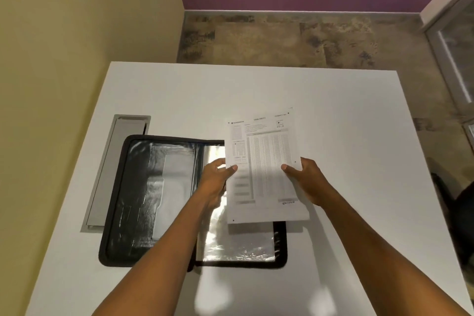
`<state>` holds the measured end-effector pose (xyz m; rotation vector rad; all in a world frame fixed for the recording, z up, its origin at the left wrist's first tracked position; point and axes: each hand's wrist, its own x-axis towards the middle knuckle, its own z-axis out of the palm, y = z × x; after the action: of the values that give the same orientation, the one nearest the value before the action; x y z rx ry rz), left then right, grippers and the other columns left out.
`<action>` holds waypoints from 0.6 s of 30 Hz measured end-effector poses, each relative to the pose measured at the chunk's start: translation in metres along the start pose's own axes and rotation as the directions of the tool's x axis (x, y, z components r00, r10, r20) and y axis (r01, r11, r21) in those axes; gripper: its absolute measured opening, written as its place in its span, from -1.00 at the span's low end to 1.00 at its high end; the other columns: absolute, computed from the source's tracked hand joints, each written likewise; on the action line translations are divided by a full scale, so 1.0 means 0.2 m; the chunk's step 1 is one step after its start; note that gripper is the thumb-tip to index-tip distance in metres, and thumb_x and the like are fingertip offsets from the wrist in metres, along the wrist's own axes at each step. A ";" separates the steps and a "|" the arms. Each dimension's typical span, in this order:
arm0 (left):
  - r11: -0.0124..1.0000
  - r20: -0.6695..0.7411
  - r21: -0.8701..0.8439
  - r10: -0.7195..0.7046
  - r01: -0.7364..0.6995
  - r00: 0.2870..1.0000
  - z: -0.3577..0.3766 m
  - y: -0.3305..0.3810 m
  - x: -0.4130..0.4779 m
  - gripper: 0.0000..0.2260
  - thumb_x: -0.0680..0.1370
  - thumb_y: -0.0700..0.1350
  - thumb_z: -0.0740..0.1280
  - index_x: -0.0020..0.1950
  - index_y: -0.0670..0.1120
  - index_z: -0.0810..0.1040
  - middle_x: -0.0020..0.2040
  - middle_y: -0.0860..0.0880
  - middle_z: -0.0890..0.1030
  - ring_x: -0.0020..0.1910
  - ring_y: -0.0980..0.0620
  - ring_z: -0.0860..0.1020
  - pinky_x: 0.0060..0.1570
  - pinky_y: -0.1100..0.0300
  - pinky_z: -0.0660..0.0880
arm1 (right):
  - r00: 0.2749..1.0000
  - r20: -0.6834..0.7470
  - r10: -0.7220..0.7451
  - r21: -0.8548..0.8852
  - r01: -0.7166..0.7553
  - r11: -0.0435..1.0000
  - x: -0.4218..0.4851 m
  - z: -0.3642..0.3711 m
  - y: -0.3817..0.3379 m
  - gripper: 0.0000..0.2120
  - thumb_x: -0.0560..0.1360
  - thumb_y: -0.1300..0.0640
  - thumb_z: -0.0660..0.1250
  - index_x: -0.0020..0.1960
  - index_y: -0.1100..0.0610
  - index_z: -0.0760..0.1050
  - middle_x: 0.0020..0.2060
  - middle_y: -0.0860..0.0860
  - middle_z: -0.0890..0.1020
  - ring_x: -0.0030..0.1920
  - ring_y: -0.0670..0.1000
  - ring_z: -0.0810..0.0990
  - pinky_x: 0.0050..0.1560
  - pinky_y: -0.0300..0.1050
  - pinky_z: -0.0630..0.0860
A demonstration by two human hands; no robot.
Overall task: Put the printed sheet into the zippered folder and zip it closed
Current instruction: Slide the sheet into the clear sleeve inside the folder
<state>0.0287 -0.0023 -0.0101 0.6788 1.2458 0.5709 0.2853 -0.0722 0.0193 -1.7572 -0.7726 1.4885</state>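
Observation:
A white printed sheet (265, 161) with fine tables hangs above the right half of the folder. My left hand (215, 182) grips its left edge and my right hand (307, 179) grips its right edge, thumbs on top. The black zippered folder (143, 200) lies open flat on the white table, its shiny clear sleeves facing up. The sheet covers the folder's upper right corner and sticks out past its right side. The zipper runs round the dark rim; its pull is not visible.
The white table (359, 136) stretches right of and beyond the folder. A grey cable hatch (115, 167) is set into the tabletop just left of the folder. A yellow wall stands at left. Mottled floor, a purple wall and a glass door lie beyond.

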 end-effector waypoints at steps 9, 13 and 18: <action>0.560 -0.079 0.796 0.470 -0.228 0.879 -0.20 0.08 0.38 -0.89 0.60 -0.15 0.38 0.03 -0.05 0.72 -0.08 0.11 0.68 -0.13 0.18 0.56 -0.15 0.29 0.56 | 0.992 -0.103 0.077 -0.002 -0.077 0.997 0.14 -0.11 0.05 -0.83 0.58 -0.07 0.42 0.16 -0.15 0.58 -0.03 -0.21 0.75 -0.02 -0.15 0.74 -0.18 -0.32 0.65; 0.215 0.116 0.943 0.503 -0.254 0.856 -0.25 0.06 0.50 -0.85 0.59 -0.12 0.35 0.04 -0.13 0.69 0.05 -0.03 0.67 -0.05 0.11 0.41 -0.11 0.13 0.39 | 0.988 -0.111 0.108 0.042 -0.104 0.994 0.17 -0.15 0.08 -0.81 0.58 -0.03 0.43 0.17 -0.06 0.61 -0.03 -0.12 0.77 -0.04 -0.08 0.76 -0.14 -0.21 0.69; 0.107 0.167 0.960 0.525 -0.260 0.835 -0.26 0.05 0.52 -0.88 0.60 -0.18 0.39 0.06 -0.11 0.73 0.05 -0.03 0.67 -0.01 0.01 0.52 -0.10 0.10 0.49 | 0.986 -0.122 0.113 0.125 -0.097 0.987 0.18 -0.19 0.09 -0.79 0.58 0.07 0.44 0.20 0.03 0.62 0.00 -0.04 0.78 0.00 0.01 0.77 -0.08 -0.14 0.71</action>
<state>0.0013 0.0872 -0.0807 2.1945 1.5812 0.1947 0.3281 -0.0580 -0.0121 -1.8073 -0.5225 1.4421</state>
